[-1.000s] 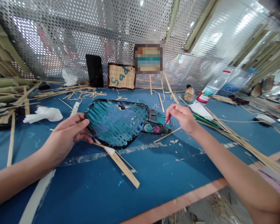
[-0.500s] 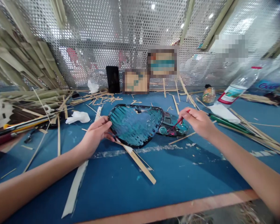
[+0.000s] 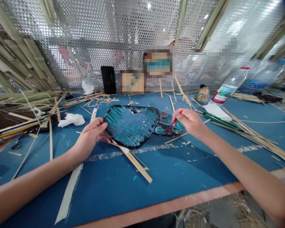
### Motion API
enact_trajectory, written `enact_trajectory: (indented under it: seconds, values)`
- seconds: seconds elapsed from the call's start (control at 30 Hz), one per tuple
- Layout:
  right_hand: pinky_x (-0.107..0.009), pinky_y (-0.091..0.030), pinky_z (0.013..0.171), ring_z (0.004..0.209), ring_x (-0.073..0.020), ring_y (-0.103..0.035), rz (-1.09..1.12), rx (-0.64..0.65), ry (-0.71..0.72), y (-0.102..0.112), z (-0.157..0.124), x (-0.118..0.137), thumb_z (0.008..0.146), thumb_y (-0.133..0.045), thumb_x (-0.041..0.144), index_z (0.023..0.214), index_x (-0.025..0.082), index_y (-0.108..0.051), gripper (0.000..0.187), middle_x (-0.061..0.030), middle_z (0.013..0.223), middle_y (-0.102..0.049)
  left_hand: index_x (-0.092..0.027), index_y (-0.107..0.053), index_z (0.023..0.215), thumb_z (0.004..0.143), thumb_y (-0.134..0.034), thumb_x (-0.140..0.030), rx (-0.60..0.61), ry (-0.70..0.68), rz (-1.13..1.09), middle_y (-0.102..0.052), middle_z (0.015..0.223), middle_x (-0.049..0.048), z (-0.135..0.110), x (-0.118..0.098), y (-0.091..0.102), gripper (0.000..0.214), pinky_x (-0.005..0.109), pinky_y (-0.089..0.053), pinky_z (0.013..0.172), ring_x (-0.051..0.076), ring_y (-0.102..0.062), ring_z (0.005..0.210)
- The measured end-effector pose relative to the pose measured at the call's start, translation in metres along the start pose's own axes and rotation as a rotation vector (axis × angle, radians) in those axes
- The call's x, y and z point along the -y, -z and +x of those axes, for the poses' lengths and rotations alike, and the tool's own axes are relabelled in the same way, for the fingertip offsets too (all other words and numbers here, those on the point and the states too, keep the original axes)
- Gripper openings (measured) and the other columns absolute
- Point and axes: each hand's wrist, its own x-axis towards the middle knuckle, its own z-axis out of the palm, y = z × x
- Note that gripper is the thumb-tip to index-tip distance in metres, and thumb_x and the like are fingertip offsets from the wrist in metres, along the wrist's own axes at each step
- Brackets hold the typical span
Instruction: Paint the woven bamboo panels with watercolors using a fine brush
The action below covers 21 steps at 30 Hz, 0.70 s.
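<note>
Teal paint covers a woven heart [image 3: 131, 126] that lies near the middle of the blue counter [image 3: 171, 171], its point towards the person and its rim black. The left hand [image 3: 90, 137] is at the heart's left edge, with the fingers closed on the rim there, thumb on top. The right hand [image 3: 190, 122] is just right of the heart, its fingers pinched tight on a thin red brush [image 3: 174, 121]. The brush slants down and left, so that its tip meets a dark palette [image 3: 167, 126] with wells of teal and pink. The palette touches the heart's right edge and is partly tucked behind it.

A flat bamboo strip [image 3: 135, 163] runs out from under the heart's near tip towards the person. A long white strip [image 3: 68, 193] lies further left, below the left wrist. Left of the heart, past the left hand, sits a crumpled tissue [image 3: 71, 119]. More bamboo slats and splinters are strewn behind the heart and to both sides of it.

Behind the heart, a black phone [image 3: 108, 79] leans upright against the mesh wall [image 3: 109, 38]. Well to the heart's right and back, a small jar [image 3: 203, 94] stands on the counter, and a clear bottle [image 3: 228, 87] with a red cap leans beyond it.
</note>
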Motion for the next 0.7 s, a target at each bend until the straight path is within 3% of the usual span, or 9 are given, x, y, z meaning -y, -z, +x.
enact_trajectory:
  seconds: [0.17,0.33,0.53,0.7]
  values:
    - [-0.031,-0.043,0.070,0.064,-0.0154,-0.060,-0.081,-0.040,-0.004,0.000,0.001,-0.001,0.096,-0.043,0.052,0.077,0.020,-0.056,0.039,-0.0009,0.067,-0.060,-0.017,-0.056,0.088,0.083,-0.063,-0.031,-0.010,0.016,-0.001,-0.063,0.074,0.0012,-0.002,-0.004,-0.001,0.016,0.027,-0.054,0.051,0.017,-0.064,0.061]
    - [-0.031,-0.045,0.070,0.065,-0.0149,-0.060,-0.027,-0.007,0.009,0.002,0.001,0.000,0.096,-0.044,0.049,0.076,0.020,-0.056,0.037,-0.0012,0.071,-0.061,-0.018,-0.056,0.087,0.083,-0.062,-0.030,-0.026,0.021,0.005,-0.063,0.073,0.0011,-0.002,-0.010,-0.001,0.014,0.027,-0.054,0.052,0.017,-0.064,0.060]
    - [-0.031,-0.046,0.069,0.066,-0.0158,-0.061,0.107,-0.099,0.031,0.006,0.000,0.002,0.095,-0.047,0.048,0.080,0.021,-0.057,0.032,-0.0011,0.073,-0.061,-0.017,-0.055,0.086,0.080,-0.064,-0.026,-0.023,0.139,0.017,-0.064,0.072,0.0027,0.001,-0.017,-0.002,0.014,0.026,-0.055,0.049,0.018,-0.065,0.060]
    - [-0.031,-0.044,0.079,0.084,-0.0178,-0.064,-0.093,0.108,0.047,0.000,-0.002,0.013,0.097,-0.043,0.043,0.089,0.021,-0.063,0.030,-0.0036,0.091,-0.070,-0.015,-0.057,0.090,0.080,-0.064,-0.026,0.013,0.250,0.047,-0.069,0.079,0.0073,0.000,-0.020,-0.009,0.016,0.028,-0.058,0.054,0.019,-0.067,0.064]
